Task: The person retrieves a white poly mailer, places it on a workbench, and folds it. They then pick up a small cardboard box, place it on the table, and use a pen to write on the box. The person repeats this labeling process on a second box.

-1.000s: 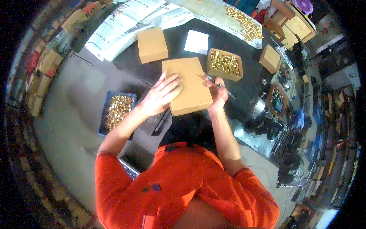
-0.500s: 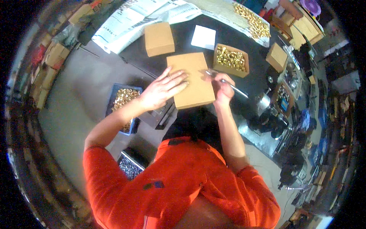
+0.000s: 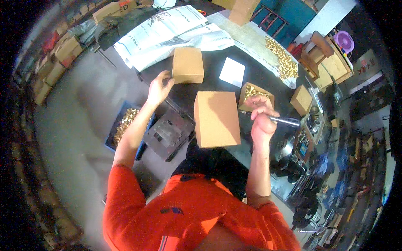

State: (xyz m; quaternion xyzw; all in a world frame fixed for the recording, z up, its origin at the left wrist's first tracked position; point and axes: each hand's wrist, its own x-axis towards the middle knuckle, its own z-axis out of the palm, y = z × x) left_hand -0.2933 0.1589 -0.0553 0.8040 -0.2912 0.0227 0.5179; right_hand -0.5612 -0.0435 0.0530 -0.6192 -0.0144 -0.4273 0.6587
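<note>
A silver and dark pen is held in my right hand, its fingers closed around it. That hand is raised beside an open cardboard box of brass-coloured fittings and partly covers it. A closed brown cardboard box lies in front of me, with neither hand on it. My left hand reaches to the left side of a second closed cardboard box. Its fingers are slightly bent and apart, at that box's near left corner; whether they touch it I cannot tell.
A white card lies on the dark table beyond the boxes. Newspaper sheets cover the far side, with a pile of brass pieces at right. A blue bin of brass parts stands at left. A small box sits at right.
My left hand has left the near box and moved forward to the second box. My right hand, still with the pen, has lifted off the near box toward the right.
</note>
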